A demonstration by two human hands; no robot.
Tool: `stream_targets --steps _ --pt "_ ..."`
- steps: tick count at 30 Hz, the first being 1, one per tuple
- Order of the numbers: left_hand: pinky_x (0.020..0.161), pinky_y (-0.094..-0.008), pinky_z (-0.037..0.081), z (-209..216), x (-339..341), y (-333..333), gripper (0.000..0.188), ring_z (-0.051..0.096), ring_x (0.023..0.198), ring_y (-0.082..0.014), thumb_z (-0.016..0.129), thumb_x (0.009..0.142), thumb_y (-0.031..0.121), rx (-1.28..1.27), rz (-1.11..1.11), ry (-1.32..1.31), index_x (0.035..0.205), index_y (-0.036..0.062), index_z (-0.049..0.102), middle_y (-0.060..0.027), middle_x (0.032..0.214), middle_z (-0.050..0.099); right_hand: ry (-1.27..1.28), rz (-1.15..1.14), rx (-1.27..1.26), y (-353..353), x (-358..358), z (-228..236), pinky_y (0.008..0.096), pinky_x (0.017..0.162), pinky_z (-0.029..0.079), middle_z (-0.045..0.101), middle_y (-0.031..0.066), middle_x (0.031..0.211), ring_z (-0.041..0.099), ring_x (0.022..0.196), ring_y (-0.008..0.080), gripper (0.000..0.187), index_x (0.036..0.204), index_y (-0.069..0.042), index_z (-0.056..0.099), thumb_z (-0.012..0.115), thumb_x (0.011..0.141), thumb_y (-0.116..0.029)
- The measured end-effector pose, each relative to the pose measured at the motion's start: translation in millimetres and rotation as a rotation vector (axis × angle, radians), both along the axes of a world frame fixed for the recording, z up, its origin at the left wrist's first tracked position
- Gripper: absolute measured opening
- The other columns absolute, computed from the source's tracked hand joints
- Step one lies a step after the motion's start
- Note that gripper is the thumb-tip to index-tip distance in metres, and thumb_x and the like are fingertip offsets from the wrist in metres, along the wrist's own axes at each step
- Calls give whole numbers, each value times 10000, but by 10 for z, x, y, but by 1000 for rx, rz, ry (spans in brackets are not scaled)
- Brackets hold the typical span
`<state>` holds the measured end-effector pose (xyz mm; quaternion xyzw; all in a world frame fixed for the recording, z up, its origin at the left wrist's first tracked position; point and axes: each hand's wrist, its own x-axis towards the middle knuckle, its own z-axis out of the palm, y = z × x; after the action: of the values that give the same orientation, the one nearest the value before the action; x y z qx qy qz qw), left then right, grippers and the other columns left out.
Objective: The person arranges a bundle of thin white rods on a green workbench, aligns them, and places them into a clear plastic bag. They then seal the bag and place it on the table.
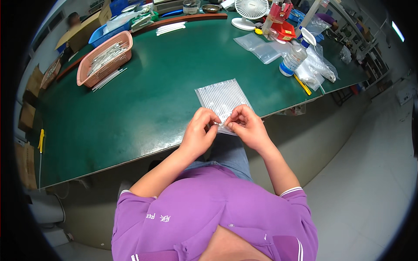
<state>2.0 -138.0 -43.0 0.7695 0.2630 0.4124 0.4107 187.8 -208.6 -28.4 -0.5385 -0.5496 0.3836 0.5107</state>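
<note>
A flat clear plastic bag (223, 96) lies at the near edge of the green table, filled with a row of thin white-grey rods side by side. At its near end, my left hand (198, 131) is closed in a pinch on the bag's edge. My right hand (251, 129) pinches the same edge just to the right, fingertips close to the left ones. What exactly lies between the fingertips is too small to make out beyond the clear film.
A pink basket (83, 75) of thin rods stands far left, with loose rods (109, 79) beside it. More white rods (170, 28) lie at the back. A spray bottle (294, 58), plastic bags (261, 47), a yellow cutter (302, 85) and a white fan (251, 8) occupy the right.
</note>
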Motion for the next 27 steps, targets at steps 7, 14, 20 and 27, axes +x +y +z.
stream_targets --steps 7,14,20,27 --pt "688 -346 497 -3 27 21 280 579 828 -229 809 742 30 195 -57 194 926 45 599 -72 910 573 -469 31 71 -21 -46 203 349 753 555 659 117 913 687 860 246 214 999 -26 560 631 823 72" --pt "657 -305 516 -40 -82 97 287 587 739 -160 833 735 16 -6 -118 195 917 35 612 -61 918 579 -683 153 176 77 -2 259 407 731 531 631 81 884 643 843 282 166 961 -60 647 713 809 -65" --pt "666 -302 532 -85 -78 136 252 613 748 -163 828 750 26 -60 -135 195 878 25 611 -68 919 579 -754 163 349 148 -37 107 394 699 516 604 43 839 615 826 260 135 927 -100 684 728 799 -98" --pt "650 -284 525 -154 -72 127 240 606 743 -149 829 759 29 -53 -133 156 856 20 610 -59 918 574 -349 -6 493 42 -11 57 321 640 463 570 52 786 569 740 205 172 865 -61 655 652 752 68"
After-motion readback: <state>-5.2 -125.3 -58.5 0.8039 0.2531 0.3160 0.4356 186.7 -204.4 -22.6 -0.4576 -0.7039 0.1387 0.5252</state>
